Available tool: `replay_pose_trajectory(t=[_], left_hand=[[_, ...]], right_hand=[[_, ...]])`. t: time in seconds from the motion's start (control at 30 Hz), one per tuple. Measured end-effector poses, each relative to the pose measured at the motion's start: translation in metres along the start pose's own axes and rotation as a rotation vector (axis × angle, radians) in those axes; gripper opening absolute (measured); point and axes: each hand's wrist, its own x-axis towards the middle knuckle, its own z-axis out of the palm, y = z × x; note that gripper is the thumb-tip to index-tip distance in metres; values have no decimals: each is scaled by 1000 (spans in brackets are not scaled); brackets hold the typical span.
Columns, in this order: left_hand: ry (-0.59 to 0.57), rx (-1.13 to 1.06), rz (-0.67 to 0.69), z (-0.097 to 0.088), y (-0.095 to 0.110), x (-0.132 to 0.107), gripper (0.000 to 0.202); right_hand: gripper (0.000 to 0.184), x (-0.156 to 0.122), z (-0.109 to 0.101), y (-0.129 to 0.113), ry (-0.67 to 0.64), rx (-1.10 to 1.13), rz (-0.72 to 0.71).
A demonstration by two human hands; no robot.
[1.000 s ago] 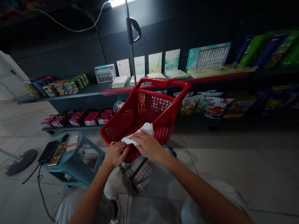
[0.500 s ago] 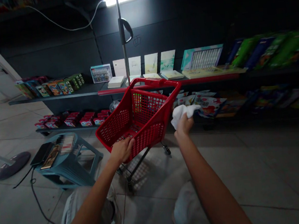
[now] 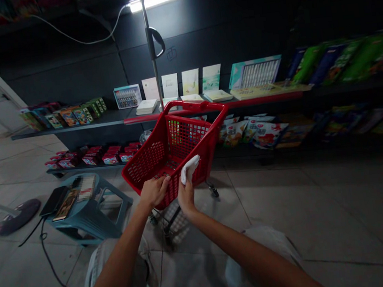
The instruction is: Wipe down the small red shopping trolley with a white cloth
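head camera, sole view: looking forward and down from the wearer's head, facing the dark shelves (image 3: 72, 127) across the floor (image 3: 322, 202), sitting close above the red cart (image 3: 152, 159).

No text, brand or number is legible anywhere in frame. Print is present but too small or dark to read on:
- small multicoloured boxes (image 3: 60, 117) on the upper shelf, left of frame
- small red boxes (image 3: 92, 157) on the lower shelf, left
- pale upright cards (image 3: 170, 85) at centre, showing faint pictures only
- teal flat box with rows of sticks (image 3: 255, 71), right of centre
- green and blue packs (image 3: 334, 60), upper right
- printed bags (image 3: 262, 133) on the lower shelf

Faint pale mark (image 3: 171, 53) on the dark wall, upper centre: not decipherable. Pixelated patch (image 3: 86, 187) on the blue plastic stool (image 3: 96, 214), lower left: unreadable
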Motion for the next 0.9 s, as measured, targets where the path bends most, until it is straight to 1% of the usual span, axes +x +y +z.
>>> replay_pose_trajectory(t=[0.07,0.17,0.23,0.3,0.37,0.43,0.47,0.53,0.57,0.63,0.7,0.73,0.77,0.8,0.83,0.9], left_hand=[[4,-14,-5,0,-3,0,72],[2,-19,-17,-2,-4,0,70],[-3,-13,-32,-2,-5,0,69],[-4,-10,-38,-3,-5,0,68],[-7,-7,-37,-2,-5,0,68],[-9,2,-39,-1,-5,-1,70],[-10,7,-42,0,-5,-1,71],[-11,13,-44,2,-5,-2,72],[-12,12,-41,2,-4,-2,73],[-13,4,-30,3,-4,-3,73],[-7,-5,-16,4,-4,-4,73],[-3,-9,-9,4,-4,-4,72],[2,-11,-3,4,-4,-5,71],[4,-13,1,5,-5,-5,70],[5,-14,2,5,-5,-6,69],[1,-16,-1,6,-6,-6,69]], right_hand=[[57,-26,-1,2,-104,38,28],[57,-58,-7,2,-331,123,9],[51,-68,-11,1,-425,176,32],[45,-66,-15,1,-437,236,124],[43,-55,-20,0,-394,334,278],[40,-34,-27,-3,-321,467,431],[36,-20,-33,-7,-271,533,487],[27,16,-50,-16,-139,625,541],[23,36,-61,-22,-54,641,543],[21,80,-86,-32,146,596,451],[24,119,-109,-39,343,424,296],[27,135,-117,-40,437,318,227],[29,147,-121,-40,504,224,193],[30,154,-121,-37,540,145,173],[29,158,-117,-33,535,94,171],[25,151,-97,-21,438,80,174]])
